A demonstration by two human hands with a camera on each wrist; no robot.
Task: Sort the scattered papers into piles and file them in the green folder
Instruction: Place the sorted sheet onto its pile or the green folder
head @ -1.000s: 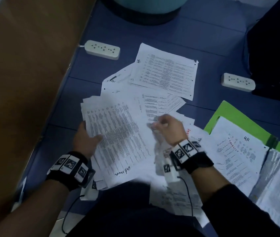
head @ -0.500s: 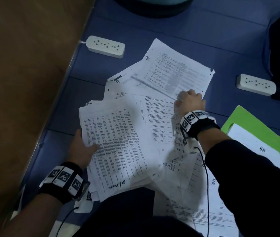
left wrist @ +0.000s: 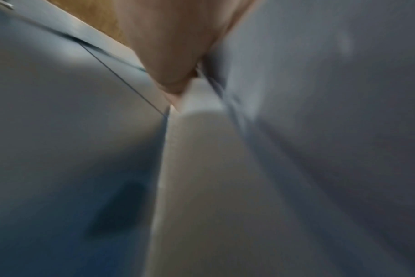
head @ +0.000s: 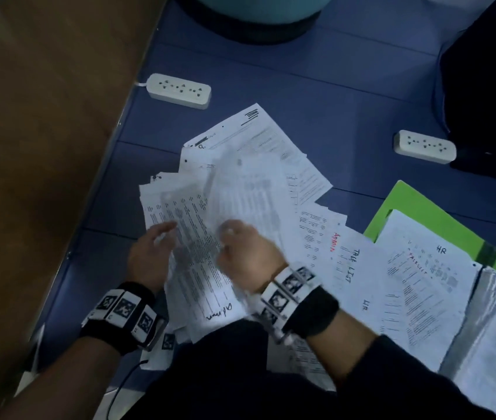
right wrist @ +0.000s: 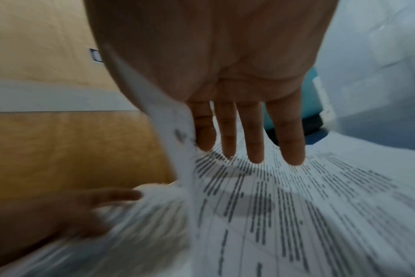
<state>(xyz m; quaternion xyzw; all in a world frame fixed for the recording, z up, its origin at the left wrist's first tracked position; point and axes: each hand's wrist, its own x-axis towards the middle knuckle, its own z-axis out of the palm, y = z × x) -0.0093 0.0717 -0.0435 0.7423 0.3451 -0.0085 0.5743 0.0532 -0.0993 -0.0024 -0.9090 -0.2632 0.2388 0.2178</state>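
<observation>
blue floor (head: pixel 316 95): scattered papers (head: pixel 259 165), open green folder (head: pixel 416 204), two white power strips (head: pixel 179 90) (head: pixel 424 146), dark, possibly a bag (head: pixel 489 86), far right.

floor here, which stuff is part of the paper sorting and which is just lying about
Part of the job: scattered papers, the stack under the left hand, the sheet in the right hand, green folder.

Lying about: two power strips, teal tub.

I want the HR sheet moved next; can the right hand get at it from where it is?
Probably yes. The HR sheet lies uncovered atop the green folder, to the right of the right hand, but that hand already holds a printed sheet.
</observation>
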